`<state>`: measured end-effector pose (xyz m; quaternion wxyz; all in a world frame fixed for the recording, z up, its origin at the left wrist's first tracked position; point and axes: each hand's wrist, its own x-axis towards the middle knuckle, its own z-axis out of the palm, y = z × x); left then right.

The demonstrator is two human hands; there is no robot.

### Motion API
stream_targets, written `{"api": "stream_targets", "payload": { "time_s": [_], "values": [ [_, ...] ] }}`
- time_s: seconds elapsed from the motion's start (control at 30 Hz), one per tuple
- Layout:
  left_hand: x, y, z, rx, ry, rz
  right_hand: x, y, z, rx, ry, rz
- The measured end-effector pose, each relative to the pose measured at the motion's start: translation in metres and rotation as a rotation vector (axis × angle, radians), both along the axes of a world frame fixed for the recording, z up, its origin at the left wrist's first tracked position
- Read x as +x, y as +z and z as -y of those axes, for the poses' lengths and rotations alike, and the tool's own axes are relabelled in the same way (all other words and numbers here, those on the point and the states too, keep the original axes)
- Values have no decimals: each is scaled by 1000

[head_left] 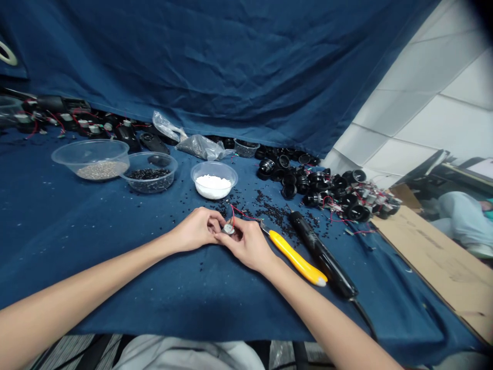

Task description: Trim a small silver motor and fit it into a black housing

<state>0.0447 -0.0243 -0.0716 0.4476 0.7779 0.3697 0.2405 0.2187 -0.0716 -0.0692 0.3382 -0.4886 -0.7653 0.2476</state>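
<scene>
My left hand and my right hand meet at the middle of the blue-covered table. Between their fingertips they pinch a small round motor, whitish on top, with thin red wires rising from it. My fingers hide its lower part. Right of my right hand lies a pair of pliers with yellow handles, its metal tip beside the hand. Next to it rests a black electric screwdriver with a cord. Just beyond my hands stands a clear bowl of white pieces.
Tiny black pieces are scattered past my hands. To the left are a bowl of small metallic parts and a bowl of black parts. Black housings are heaped at right, near cardboard. Someone's clothed leg shows far right.
</scene>
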Motion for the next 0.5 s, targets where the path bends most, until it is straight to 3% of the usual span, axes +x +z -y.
{"api": "stream_targets", "payload": {
  "time_s": [0.17,0.33,0.5],
  "values": [
    [-2,9,9,94,-35,-69,-4,-2,3,15,-57,27],
    [-2,23,34,691,-20,-553,-12,-5,7,79,-141,165],
    [4,19,44,922,63,-763,-16,1,10,146,-215,402]
  ]
}}
